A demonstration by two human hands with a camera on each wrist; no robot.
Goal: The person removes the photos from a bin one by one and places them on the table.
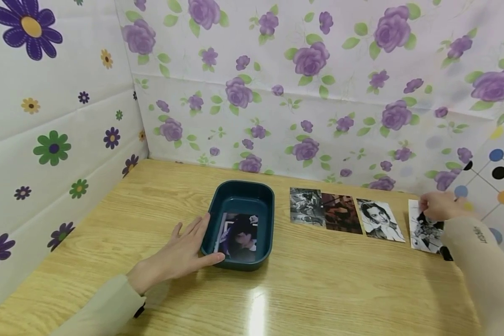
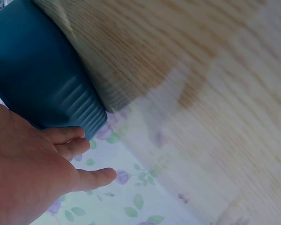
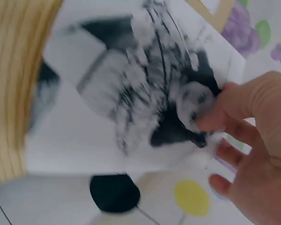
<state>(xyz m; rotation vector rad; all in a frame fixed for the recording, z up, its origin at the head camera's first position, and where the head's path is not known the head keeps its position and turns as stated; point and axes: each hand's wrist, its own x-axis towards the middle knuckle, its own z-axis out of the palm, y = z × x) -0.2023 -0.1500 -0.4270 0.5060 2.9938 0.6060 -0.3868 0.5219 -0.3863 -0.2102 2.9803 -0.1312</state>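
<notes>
Right hand (image 1: 442,206) pinches monochrome print (image 1: 423,235) at row's right end — best gripped by edge, lifted flat to avoid creasing. Left hand (image 1: 174,255), fingers extended, touches teal tray (image 1: 244,266); gentle pressure should suffice. Count: one teal tray; five prints — one purplish print (image 1: 238,237) inside, three row prints (image 1: 342,213), one pinched.

L hand (image 2: 35,166) rests, fingers straight, against edge of teal tub (image 2: 40,70) w/ ribbed side. Wood-grain tabletop (image 2: 150,37), w/ pale glare, spans upper R; floral cloth (image 2: 143,187) shows btm ctr.
</notes>
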